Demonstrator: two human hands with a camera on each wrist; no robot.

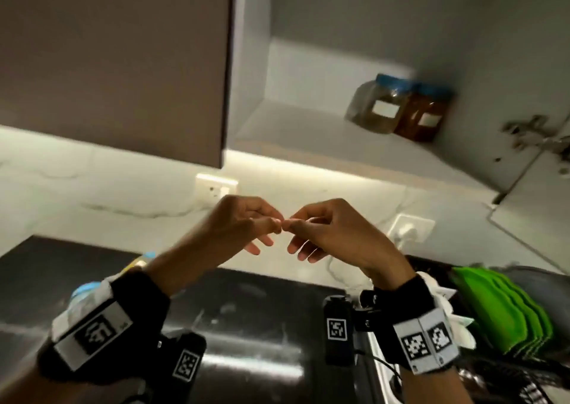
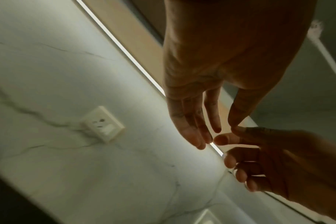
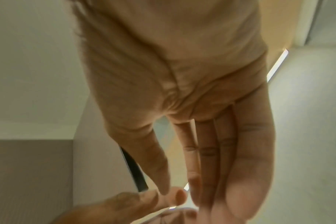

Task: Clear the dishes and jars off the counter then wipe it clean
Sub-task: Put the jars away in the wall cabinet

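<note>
Both my hands are raised in front of the marble backsplash, above the dark counter (image 1: 246, 317). The left hand (image 1: 268, 227) and the right hand (image 1: 296, 229) meet at thumb and forefinger tips, and neither holds anything. The other fingers hang relaxed. In the left wrist view the left hand (image 2: 211, 130) touches the right hand's fingertips (image 2: 238, 131). The right wrist view shows the right hand (image 3: 182, 181) touching the left hand's fingertips (image 3: 150, 198). Two blue-lidded jars (image 1: 374, 104) (image 1: 424, 113) stand side by side on the open cabinet's shelf (image 1: 293, 125).
The cabinet door (image 1: 536, 206) hangs open at the right, hinge (image 1: 530, 132) showing. A closed brown cabinet (image 1: 111, 64) is at the upper left. Wall sockets (image 1: 216, 186) (image 1: 410, 227) sit on the backsplash. Green items (image 1: 505, 308) and something white (image 1: 456, 320) lie at the right. A blurred blue-topped item (image 1: 83, 292) shows behind my left wrist.
</note>
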